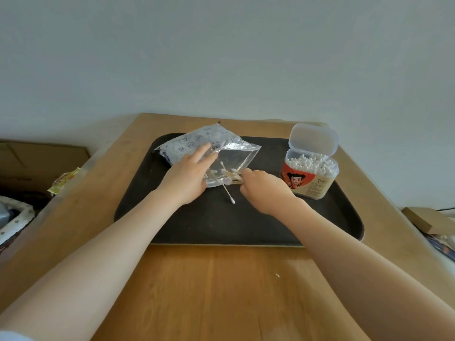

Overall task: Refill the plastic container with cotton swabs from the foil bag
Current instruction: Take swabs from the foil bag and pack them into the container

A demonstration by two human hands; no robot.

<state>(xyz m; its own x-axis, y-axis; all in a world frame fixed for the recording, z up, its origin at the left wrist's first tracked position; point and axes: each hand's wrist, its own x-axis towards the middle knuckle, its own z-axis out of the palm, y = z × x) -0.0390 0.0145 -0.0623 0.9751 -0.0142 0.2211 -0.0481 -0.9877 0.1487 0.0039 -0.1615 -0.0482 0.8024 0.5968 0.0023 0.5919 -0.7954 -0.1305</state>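
Left hand (188,174), fingers flat, pins the foil bag (209,146) mid-frame; right hand (262,185) pinches cotton swabs (231,178) at its mouth; draw them out level

1. A plain room in a home, with a bare pale grey-blue painted wall (221,57).
2. A light brown wooden table (209,291) stands against it.
3. A flattened brown cardboard box (37,163) and a crumpled yellow snack wrapper (64,179) lie beside the table.

A plain pale wall (221,52) stands behind a wooden table (209,291). A cardboard box (37,163) sits at left. Lighting is soft and even.
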